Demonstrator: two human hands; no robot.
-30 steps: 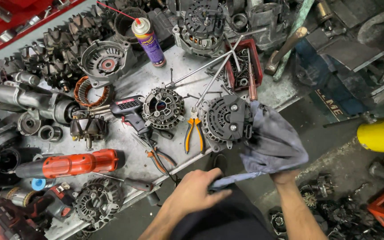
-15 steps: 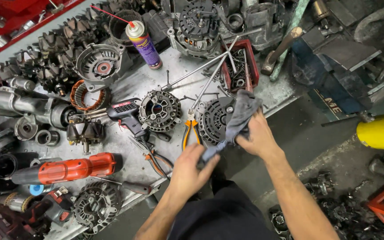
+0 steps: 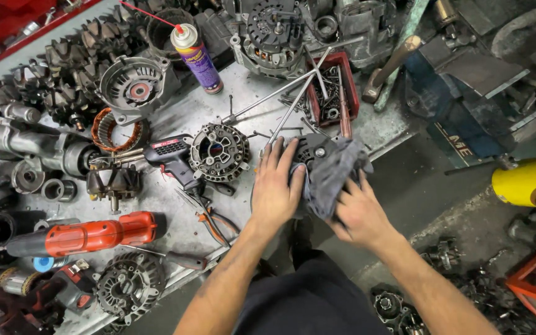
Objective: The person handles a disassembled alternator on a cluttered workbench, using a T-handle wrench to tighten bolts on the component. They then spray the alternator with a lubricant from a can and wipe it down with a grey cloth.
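Cluttered table [image 3: 175, 124] | your left hand [image 3: 275, 186] flat, fingers spread, steadying alternator [image 3: 308, 149] | your right hand [image 3: 358, 211] presses grey rag [image 3: 333, 174] onto it, wiping | pliers [image 3: 215, 223] just left of left wrist

Just left of where I grip lies a black alternator end cover [image 3: 219, 151]; a purple spray can [image 3: 196, 57] stands well beyond. A red power tool [image 3: 85, 234] lies far left, and a red tray of bolts [image 3: 350, 93] sits just beyond.

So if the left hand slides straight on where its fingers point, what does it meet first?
Probably the long metal rods just beyond the left hand, which rests on the alternator; depth is unclear.
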